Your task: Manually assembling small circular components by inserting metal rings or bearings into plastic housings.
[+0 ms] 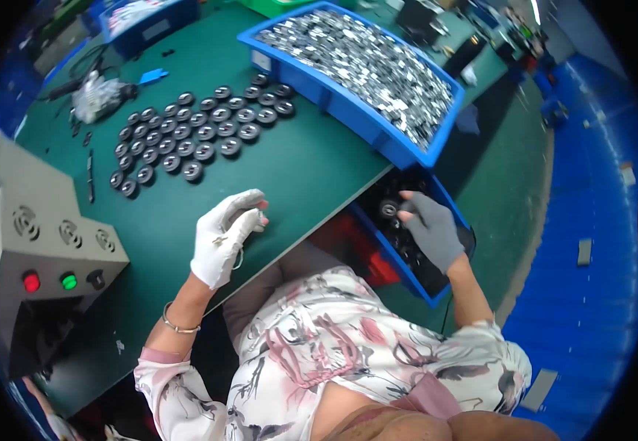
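Left hand [227, 235], in a white glove, hangs over the desk [311, 158] near its edge, fingers curled in toward the thumb; might be pinching something tiny, can't really tell. Right hand [430, 229], grey glove, is over the lower blue bin [423, 291], thumb and finger a bit apart just beside a black round piece [389, 210]; no telling if it's gripping one. Progress-wise, a decent batch of black discs [220, 115] sits in loose rows on the desk, so those look sorted. Plenty seems left though: more dark rounds down in that bin, and the upper blue bin [355, 121] is loaded with silvery metal bits [363, 66].
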Available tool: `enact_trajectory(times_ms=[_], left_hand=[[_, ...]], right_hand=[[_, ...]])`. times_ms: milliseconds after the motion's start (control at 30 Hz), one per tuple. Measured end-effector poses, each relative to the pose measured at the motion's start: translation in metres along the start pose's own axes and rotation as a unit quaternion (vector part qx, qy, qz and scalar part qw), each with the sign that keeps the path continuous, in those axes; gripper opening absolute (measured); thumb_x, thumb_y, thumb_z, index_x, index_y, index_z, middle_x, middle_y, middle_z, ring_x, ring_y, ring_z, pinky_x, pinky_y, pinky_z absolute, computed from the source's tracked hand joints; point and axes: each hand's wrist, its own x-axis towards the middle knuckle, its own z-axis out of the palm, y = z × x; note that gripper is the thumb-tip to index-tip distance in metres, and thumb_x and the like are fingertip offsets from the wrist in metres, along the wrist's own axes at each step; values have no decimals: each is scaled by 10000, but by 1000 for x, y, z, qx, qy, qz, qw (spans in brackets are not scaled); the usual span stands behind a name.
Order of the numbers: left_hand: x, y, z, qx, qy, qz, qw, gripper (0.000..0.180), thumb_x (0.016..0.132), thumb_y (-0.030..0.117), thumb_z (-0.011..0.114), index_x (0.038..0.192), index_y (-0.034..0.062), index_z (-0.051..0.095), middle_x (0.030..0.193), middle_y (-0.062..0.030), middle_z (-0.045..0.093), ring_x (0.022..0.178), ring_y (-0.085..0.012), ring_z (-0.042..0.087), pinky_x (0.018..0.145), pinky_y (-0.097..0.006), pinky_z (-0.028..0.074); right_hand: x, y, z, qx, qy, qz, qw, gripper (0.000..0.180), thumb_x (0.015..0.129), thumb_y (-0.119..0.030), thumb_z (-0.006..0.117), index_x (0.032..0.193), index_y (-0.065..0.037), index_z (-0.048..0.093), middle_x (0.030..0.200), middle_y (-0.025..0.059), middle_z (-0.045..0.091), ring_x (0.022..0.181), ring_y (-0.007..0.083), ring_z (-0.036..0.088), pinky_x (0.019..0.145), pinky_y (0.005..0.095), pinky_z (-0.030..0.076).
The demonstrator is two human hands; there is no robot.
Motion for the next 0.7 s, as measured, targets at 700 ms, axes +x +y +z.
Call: enact_trajectory(times_ms=[700], left_hand=[[6,-9,-9,-40,77,24,996,252,1019,115,607,1214,-40,645,1057,-90,691,863,-116,640,768,-269,541]], right_hand=[[369,-201,208,-148,-141,-383,901,291,920,-185,650,1205,-132,670,1123,105,638,1072,274,618,935,396,501]])
